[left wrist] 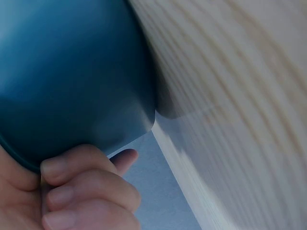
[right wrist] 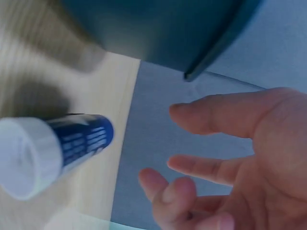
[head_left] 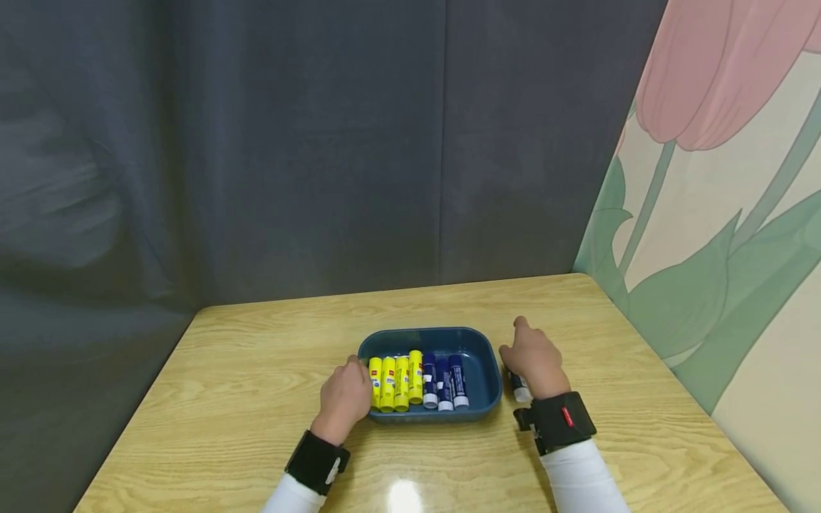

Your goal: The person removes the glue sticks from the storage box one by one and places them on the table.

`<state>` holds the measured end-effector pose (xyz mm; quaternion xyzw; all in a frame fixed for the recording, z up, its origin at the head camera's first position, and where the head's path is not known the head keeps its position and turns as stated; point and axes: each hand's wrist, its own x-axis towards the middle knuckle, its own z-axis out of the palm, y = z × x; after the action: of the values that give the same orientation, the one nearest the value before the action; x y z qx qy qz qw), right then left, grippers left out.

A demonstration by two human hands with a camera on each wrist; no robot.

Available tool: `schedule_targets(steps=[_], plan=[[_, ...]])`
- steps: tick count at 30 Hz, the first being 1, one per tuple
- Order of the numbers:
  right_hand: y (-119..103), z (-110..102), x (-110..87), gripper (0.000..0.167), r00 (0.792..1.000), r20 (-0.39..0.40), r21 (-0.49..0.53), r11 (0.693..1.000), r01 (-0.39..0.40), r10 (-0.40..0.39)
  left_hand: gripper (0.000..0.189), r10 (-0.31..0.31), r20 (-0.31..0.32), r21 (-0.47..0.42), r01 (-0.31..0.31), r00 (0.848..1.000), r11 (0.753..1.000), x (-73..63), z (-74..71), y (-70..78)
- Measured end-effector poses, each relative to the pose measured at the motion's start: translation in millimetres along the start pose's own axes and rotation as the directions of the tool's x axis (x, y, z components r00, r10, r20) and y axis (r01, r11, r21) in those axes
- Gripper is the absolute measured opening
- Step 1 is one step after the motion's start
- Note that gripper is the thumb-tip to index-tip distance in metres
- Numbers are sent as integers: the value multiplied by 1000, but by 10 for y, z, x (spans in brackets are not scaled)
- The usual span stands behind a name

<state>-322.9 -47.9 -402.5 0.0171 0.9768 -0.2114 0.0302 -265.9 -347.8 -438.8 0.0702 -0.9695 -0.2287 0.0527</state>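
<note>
A dark blue tray [head_left: 482, 370] sits in the middle of the table, with yellow glue sticks [head_left: 402, 383] on its left side and dark blue glue sticks with white ends [head_left: 444, 385] beside them. My left hand [head_left: 346, 395] grips the tray's left edge; the left wrist view has its curled fingers [left wrist: 91, 191] at the rim. To the right of the tray, my right hand [head_left: 534, 356] hovers near a single blue glue stick [head_left: 519, 388] on the table. In the right wrist view, the fingers are apart and loosely bent, with a gap between them and that stick [right wrist: 81, 136].
The wooden table [head_left: 256, 370] extends around the tray. Behind it hangs a dark grey curtain [head_left: 321, 157]. A wall with a painted tulip [head_left: 712, 85] stands along the right side.
</note>
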Motion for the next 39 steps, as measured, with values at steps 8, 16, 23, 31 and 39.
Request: schedule_targets(steps=[8,16,23,31,39], plan=[[-111,-105,-75,53,991,-126,33,998,50,-45,33,-6,-4,4,6,1000,1000,15,10,3],[-280,-102,-160,49,975,-199,39,993,108,-98,33,-7,-3,7,7,1000,1000,29,25,-2],[-444,-13,-187,45,974,-193,30,991,129,-121,33,0,-9,3,0,1000,1000,36,33,-3],[-589,131,-234,46,978,-147,24,988,154,-148,32,-3,-6,0,3,1000,1000,36,30,7],[-641,281,-248,47,970,-154,29,980,195,-188,33,10,-12,7,-10,1000,1000,46,38,18]])
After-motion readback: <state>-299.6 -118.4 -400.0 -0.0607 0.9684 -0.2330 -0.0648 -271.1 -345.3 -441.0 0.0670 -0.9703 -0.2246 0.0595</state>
